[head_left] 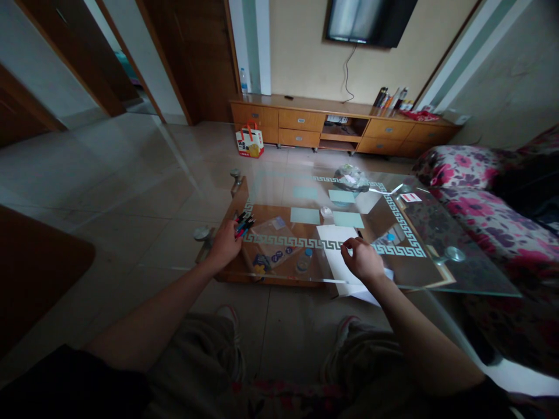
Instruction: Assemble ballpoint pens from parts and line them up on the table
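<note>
1. On glass bench [437, 256], near edge: left hand [223, 244] closed round a bunch of pens [243, 224], tips fanned up and right, red, blue and black barrels.
2. Right hand [362, 260] curled, fingers pinched at top-left of white paper [338, 256]; cannot tell if pinching the sheet or just resting on it.
3. Best kept: pens gripped low and tight so none slip onto glass; paper pressed flat with fingertips, since smooth glass lets it slide; sheet already hanging over near edge, so pull back before writing.
4. Four pale green cards [305, 216] lying flat beyond the paper, apart from each other, thin, square-cut.
5. Small white round thing [325, 212] between cards, kind unclear.
6. Crumpled plastic bag [351, 177] at far side, shiny, wrinkled.
7. Bench top clear, hard, reflective, with white key-pattern border; wood shelf under it holding stickers and small bits, blurred.
8. Floral sofa [476, 198] at right, soft fabric; tiled floor glossy; wooden cabinet [301, 119] at far wall.
</note>
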{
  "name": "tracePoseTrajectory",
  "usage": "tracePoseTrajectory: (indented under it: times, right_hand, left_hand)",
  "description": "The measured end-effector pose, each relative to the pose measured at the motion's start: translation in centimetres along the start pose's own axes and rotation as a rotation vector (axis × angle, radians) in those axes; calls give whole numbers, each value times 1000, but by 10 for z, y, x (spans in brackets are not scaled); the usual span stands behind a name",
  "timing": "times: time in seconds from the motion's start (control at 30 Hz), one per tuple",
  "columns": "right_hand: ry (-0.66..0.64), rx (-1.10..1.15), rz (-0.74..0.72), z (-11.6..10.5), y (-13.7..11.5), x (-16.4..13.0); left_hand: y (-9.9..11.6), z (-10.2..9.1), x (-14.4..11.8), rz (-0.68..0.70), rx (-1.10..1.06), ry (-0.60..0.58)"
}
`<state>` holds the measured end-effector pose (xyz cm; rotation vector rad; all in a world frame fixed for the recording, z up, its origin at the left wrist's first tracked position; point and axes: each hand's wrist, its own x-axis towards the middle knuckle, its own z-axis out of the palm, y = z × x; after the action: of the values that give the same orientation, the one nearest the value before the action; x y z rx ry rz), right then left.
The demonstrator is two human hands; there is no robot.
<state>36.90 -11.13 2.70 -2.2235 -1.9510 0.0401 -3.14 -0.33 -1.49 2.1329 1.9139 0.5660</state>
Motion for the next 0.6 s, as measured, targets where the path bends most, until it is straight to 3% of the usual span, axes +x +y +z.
tracePoseTrajectory:
  times: [0.13, 0.23, 0.4, 0.5, 0.6]
  right_hand:
    - [31, 27, -30, 1, -3, -3]
    - [34, 83, -54, 0, -9, -5]
    - [25, 192, -112, 1, -26, -12]
    - [9, 251, -154, 1, -37, -18]
    - [-12, 289, -171, 0, -45, -23]
  left_hand:
    - [4, 0, 2, -16, -122, 49]
    - [18, 2, 0, -56, -428, 47]
    - [56, 5, -15, -189, -1198, -241]
    - [74, 1, -26, -238, -1395, -356]
    - [81, -1, -32, -228, -1444, -402]
